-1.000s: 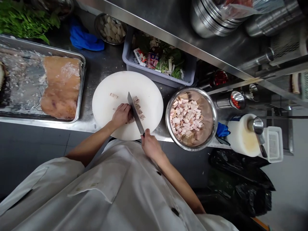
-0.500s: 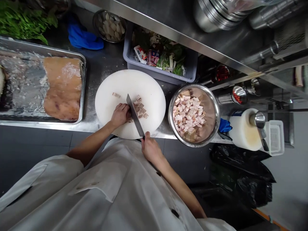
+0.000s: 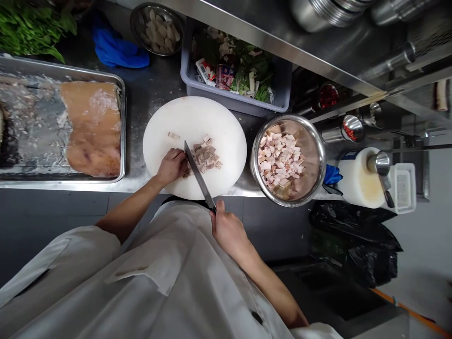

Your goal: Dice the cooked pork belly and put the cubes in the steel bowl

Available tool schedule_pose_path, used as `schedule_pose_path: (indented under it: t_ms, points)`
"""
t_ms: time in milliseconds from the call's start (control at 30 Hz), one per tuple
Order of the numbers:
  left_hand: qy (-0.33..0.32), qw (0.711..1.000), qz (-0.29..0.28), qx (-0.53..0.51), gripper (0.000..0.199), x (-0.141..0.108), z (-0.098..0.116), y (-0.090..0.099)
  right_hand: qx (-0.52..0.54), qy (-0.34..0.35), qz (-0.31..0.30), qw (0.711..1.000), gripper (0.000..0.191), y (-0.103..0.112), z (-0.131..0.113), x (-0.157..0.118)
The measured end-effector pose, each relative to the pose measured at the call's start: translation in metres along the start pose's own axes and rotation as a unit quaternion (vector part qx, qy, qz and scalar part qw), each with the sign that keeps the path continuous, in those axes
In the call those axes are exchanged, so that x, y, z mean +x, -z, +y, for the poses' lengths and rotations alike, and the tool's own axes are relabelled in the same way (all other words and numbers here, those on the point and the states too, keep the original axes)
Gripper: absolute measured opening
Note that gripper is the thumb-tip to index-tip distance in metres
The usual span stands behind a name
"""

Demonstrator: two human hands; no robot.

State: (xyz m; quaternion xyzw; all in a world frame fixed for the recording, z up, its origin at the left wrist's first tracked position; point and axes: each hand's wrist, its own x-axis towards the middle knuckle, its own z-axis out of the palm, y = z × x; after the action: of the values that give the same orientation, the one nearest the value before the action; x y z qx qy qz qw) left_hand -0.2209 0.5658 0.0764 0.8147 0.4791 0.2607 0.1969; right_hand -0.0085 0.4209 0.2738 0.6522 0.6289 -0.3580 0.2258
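Observation:
My right hand (image 3: 229, 231) is wrapped round the handle of a knife (image 3: 199, 176), whose blade reaches across a white oval cutting board (image 3: 194, 115). Beside the blade, on its left, my left hand (image 3: 172, 166) is closed with fingertips curled down on the meat, which they mostly hide. Cut meat pieces (image 3: 208, 155) lie together right of the blade. A small separate strip (image 3: 173, 135) lies farther up the board. To the right, a steel bowl (image 3: 314, 176) holds many pale meat cubes (image 3: 278, 160).
A metal tray (image 3: 123, 127) with a large slab of meat (image 3: 93, 127) is at the left. Behind the board stand a grey bin (image 3: 229, 99) of scraps, a bowl of peeled cloves (image 3: 160, 33) and a blue glove (image 3: 118, 49). A steel shelf (image 3: 300, 52) overhangs the back right.
The knife and my right hand have moved slightly down and right relative to the board. More cut pieces show right of the blade. The whole view has shifted slightly.

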Motion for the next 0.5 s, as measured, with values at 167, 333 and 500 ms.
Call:
schedule_pose_path:
  t_ms: [167,333,500]
  points:
    - [0.013,1.0,-0.003,-0.004,0.016,0.001,0.002,-0.005,0.033,0.006,0.016,0.999,0.025,-0.015,-0.017,0.043]
    - [0.039,0.999,-0.033,-0.013,0.019,-0.005,0.013,0.002,0.077,0.013,0.089,0.993,0.027,-0.049,-0.012,0.087]
    - [0.035,0.996,-0.073,0.027,0.06,-0.017,0.023,0.01,0.35,0.018,0.167,0.922,0.03,-0.069,0.048,0.06]
